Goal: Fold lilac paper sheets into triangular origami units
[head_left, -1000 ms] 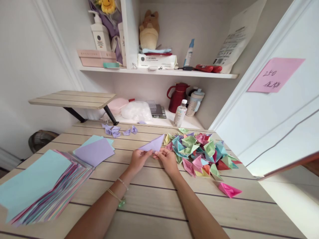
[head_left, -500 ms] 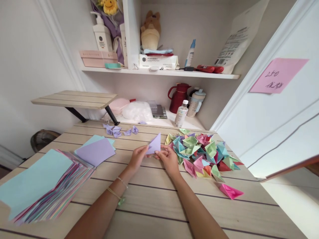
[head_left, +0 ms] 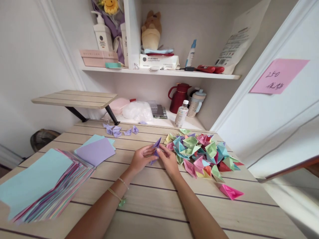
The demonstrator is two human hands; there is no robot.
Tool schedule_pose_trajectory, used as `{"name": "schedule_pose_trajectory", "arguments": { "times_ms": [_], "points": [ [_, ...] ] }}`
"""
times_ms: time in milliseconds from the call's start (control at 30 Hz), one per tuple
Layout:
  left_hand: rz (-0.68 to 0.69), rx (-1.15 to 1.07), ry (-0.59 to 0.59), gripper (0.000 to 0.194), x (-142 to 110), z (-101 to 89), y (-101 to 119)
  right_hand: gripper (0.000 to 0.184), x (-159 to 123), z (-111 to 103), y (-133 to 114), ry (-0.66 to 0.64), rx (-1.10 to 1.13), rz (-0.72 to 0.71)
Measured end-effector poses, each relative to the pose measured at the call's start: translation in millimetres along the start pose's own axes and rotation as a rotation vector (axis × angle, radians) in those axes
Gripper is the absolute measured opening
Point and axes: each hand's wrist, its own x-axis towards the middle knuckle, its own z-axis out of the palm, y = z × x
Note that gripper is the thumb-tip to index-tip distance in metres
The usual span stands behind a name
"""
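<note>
Well left of the heap of paper boats [head_left: 190, 149], a thick stack of coloured paper [head_left: 59, 192] lies fanned on the planked table [head_left: 149, 205], a light blue sheet on top. A small wooden riser [head_left: 74, 98] stands left of the heap and farther back. Nearer the heap, though clearly apart from it, a purple sheet [head_left: 96, 152] overlaps light blue sheets [head_left: 93, 138], and behind these a cluster of small purple folds [head_left: 116, 131] sits level with the heap's back edge. Just left of the heap, the left hand [head_left: 141, 159] grips the purple folded paper [head_left: 157, 143] by its left side; the paper is on edge, tilted, its narrow side towards the view. The right hand [head_left: 169, 157], between that paper and the heap, pinches its right side, thumb on the near face. Behind the heap are a red jug [head_left: 179, 96] and a white-capped bottle [head_left: 181, 114]. At the heap's front right lies a bright pink boat [head_left: 231, 192]; on the wall beyond, to the heap's right, hangs a pink note [head_left: 279, 75]
</note>
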Motion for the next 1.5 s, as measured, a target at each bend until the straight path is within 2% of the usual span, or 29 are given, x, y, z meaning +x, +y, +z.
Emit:
{"name": "schedule_pose_trajectory", "arguments": {
  "times_ms": [133, 533, 700, 1067, 1267, 1367, 1500],
  "points": [
    [0.007, 0.032, 0.011, 0.065, 0.1, -0.6, 0.7, 0.055, 1.0, -0.1, 1.9, -0.025, 0.011, 0.021],
    [-0.042, -0.044, -0.012, 0.045, 0.6, -3.5, 3.3, 0.045, -0.5, -1.9, -0.5, -0.057, 0.084, 0.007],
    [-0.03, -0.009, -0.017, 0.05, -0.5, -1.4, 5.9, 0.046, 0.0, -1.9, 0.7, -0.059, 0.074, 0.004],
    [-0.013, -0.05, -0.038, 0.046, -0.6, -1.4, 6.7, 0.046, -0.4, -1.9, -2.3, -0.073, 0.071, -0.006],
    [-0.005, 0.023, -0.053, 0.049, -0.4, -2.8, 5.2, 0.042, 0.9, -3.2, -0.8, -0.077, 0.034, -0.038],
    [0.047, 0.1, -0.031, 0.046, -2.7, -2.0, 4.7, 0.036, 1.5, -4.6, 1.7, -0.07, 0.0, -0.114],
    [0.224, 0.342, -0.007, 0.049, -8.1, 2.0, 3.2, 0.036, -1.1, -3.5, 4.2, -0.038, -0.124, -0.207]
  ]
}}
